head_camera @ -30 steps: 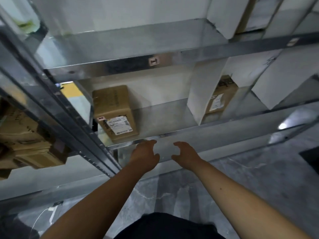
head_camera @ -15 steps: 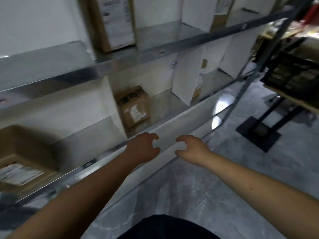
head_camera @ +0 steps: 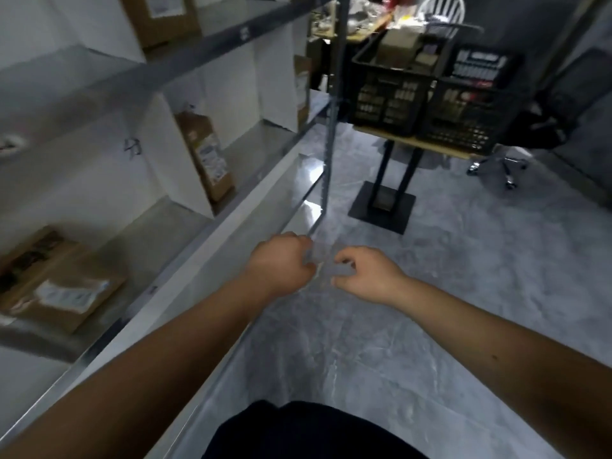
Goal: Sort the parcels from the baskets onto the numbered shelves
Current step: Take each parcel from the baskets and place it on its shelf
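Hands hang empty over the grey floor: left hand point(head_camera: 281, 261) loosely curled, right hand point(head_camera: 364, 274) with fingers bent, neither gripping anything. Labelled parcels point(head_camera: 205, 157) sit blurred on the metal shelves point(head_camera: 205, 223) at left. Two black baskets point(head_camera: 427, 94) stand on a table point(head_camera: 410, 145) ahead, their contents hard to make out.

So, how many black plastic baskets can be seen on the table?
2. One black plastic basket stands at the left of the wooden table; the other is beside it, on its right. More may be hidden behind them.
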Demonstrator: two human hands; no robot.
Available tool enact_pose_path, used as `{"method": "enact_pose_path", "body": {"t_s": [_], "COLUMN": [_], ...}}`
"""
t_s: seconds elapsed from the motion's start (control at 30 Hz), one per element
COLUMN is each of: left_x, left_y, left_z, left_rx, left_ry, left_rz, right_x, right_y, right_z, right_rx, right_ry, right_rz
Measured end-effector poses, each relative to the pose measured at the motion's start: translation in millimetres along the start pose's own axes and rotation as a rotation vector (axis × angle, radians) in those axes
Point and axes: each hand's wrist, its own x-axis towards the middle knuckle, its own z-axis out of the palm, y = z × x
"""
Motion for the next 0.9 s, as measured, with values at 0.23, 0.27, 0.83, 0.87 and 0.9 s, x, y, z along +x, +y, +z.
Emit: {"method": "enact_pose_path", "body": {"t_s": [0.23, 0.27, 0.83, 0.87, 0.9], "left_x": [97.8, 114.6, 425.6, 439.0, 451.3], "left_y": [58.2, 65.9, 142.7, 147.6, 152.7], "left_z": [13.3, 15.0, -7.9, -10.7, -13.4], "left_rx": [0.011, 0.01, -0.06, -0.053, -0.046], "left_ry": [-0.105, -0.122, -0.238, -0.235, -0.232], "left_rz": [0.164, 0.18, 0.444, 0.458, 0.468], "right_x": [21.0, 28.1, 220.8, 229.0, 236.5], "right_y": [61.7, 70.3, 141.4, 144.0, 147.0], "right_z": [-60.1, -68.6, -245.1, -252.7, -260.0], "right_rx": [0.085, 0.086, 0.06, 0.068, 0.069], "right_ry": [0.104, 0.117, 0.292, 0.305, 0.318], "right_rz": [0.173, 0.191, 0.411, 0.425, 0.436]}}
